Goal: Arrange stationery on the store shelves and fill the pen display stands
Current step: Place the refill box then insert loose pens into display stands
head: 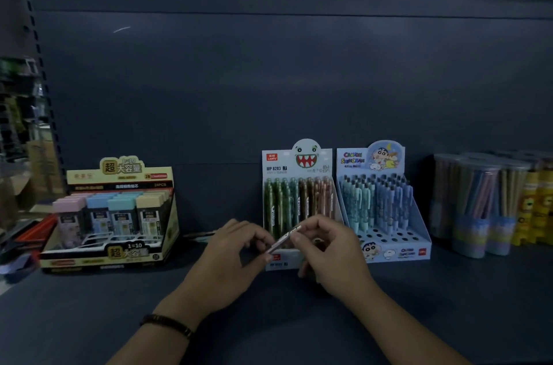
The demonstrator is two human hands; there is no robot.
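Both my hands hold one slim mechanical pencil (283,240) just in front of the monster-face display stand (294,167). My left hand (230,257) pinches its lower end and my right hand (326,248) pinches its upper end; the pencil slants up to the right. The monster stand holds green and brown pencils in its rear rows. Right beside it stands a blue cartoon display stand (386,206) with blue pens in its rear rows and several open holes in front. More items held in my right hand are hard to make out.
A yellow box of pencil-lead cases (116,212) sits at the left of the dark shelf (89,305). Clear tubs of pencils (478,203) and yellow packs (535,206) stand at the right. A perforated upright post (39,65) borders the left.
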